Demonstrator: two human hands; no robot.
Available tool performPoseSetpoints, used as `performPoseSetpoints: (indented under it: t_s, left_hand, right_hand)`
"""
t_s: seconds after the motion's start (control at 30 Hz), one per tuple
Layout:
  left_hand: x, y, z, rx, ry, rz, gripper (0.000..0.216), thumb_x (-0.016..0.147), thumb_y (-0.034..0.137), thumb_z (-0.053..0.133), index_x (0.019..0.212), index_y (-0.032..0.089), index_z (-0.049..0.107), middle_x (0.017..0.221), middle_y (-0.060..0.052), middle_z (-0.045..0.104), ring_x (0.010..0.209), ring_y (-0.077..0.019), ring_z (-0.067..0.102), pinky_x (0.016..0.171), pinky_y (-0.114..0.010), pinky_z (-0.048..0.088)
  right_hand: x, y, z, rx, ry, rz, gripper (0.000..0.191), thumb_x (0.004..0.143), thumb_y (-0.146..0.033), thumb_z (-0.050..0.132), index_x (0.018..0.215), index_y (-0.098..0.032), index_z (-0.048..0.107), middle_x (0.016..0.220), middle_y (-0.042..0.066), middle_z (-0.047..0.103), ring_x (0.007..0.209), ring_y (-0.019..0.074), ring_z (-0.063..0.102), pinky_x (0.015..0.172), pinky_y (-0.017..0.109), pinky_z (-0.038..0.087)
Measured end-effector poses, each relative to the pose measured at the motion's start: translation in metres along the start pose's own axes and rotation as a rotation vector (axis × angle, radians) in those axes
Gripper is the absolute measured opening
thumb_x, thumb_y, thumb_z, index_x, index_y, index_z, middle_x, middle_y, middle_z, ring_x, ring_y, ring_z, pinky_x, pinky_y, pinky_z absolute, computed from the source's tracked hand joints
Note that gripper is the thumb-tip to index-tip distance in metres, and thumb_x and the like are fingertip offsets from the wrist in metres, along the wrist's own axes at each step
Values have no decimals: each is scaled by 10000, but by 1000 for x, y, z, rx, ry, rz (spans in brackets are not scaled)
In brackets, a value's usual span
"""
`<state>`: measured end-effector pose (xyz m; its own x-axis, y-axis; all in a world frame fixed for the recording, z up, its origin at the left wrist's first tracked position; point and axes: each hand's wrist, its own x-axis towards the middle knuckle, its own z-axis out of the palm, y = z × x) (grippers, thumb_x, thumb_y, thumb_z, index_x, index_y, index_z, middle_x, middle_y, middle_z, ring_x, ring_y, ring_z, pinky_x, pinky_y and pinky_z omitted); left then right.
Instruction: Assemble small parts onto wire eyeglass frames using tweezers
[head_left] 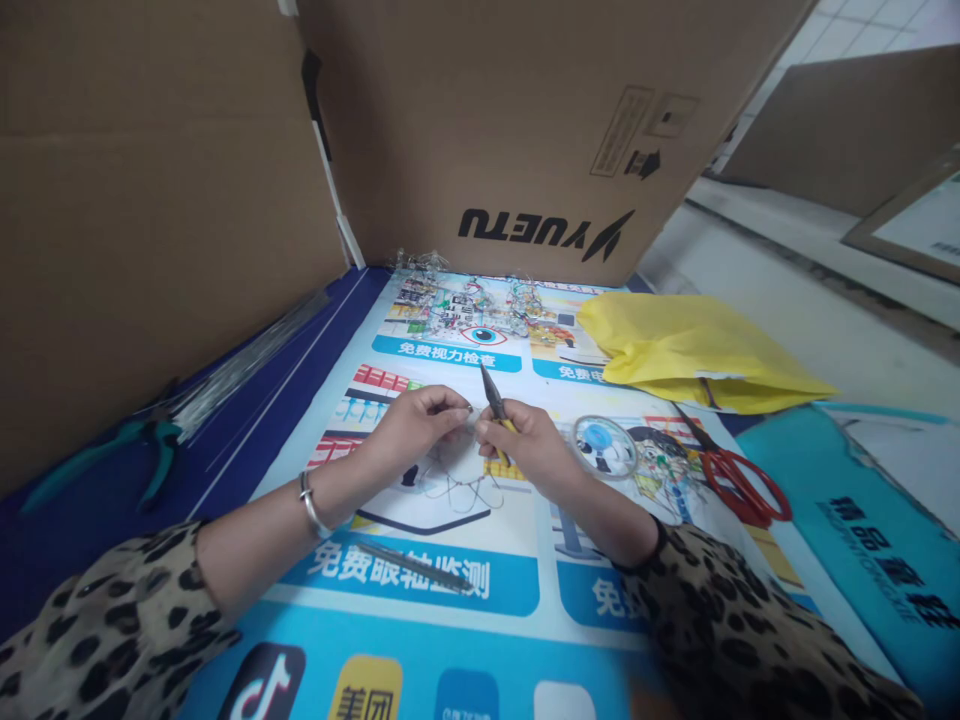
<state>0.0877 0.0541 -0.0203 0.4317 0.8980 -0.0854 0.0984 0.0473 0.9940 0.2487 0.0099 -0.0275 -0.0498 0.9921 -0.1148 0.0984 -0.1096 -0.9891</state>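
Observation:
In the middle of the head view my left hand (427, 420) pinches a thin wire piece (466, 482) at its upper end. Its loops hang below the fingers, over the printed sheet. My right hand (525, 440) is wrapped around long-nose pliers (491, 390) with yellow handles, dark tips pointing up and away. Both hands nearly meet; a tiny pale bit between the fingertips is too small to make out. Nearer to me lies a slim metallic tool, perhaps tweezers (412, 567). Right of my right hand is a round clear spool or dish (604, 447).
Teal-handled pliers (154, 440) and a bundle of straight wires (247, 365) lie left. Tangled wire pieces (480, 300) sit at the back, before tall cardboard walls (525, 120). On the right are red scissors (742, 485), a yellow bag (697, 345) and a teal bag (862, 530).

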Motion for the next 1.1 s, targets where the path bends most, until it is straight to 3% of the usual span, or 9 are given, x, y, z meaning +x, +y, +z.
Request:
performPoseSetpoints:
  t_s: [0.53, 1.1]
  left_hand:
    - [-1, -10, 3, -16, 25, 40, 146, 717, 284, 613, 744, 149, 564, 632, 21, 572, 551, -85, 525, 553, -222, 420]
    - [-1, -18, 8, -12, 29, 91, 145, 742, 287, 587, 722, 156, 527, 580, 36, 540, 527, -81, 496, 535, -206, 382]
  right_hand:
    - [0, 3, 4, 54, 69, -30, 252, 646, -392, 643, 729, -184, 528, 564, -43, 546, 536, 105, 552, 523, 230, 430]
    - [-1, 1, 6, 112, 40, -70, 223, 659, -356, 634, 718, -178, 513, 548, -51, 539, 491, 81, 500, 504, 223, 391]
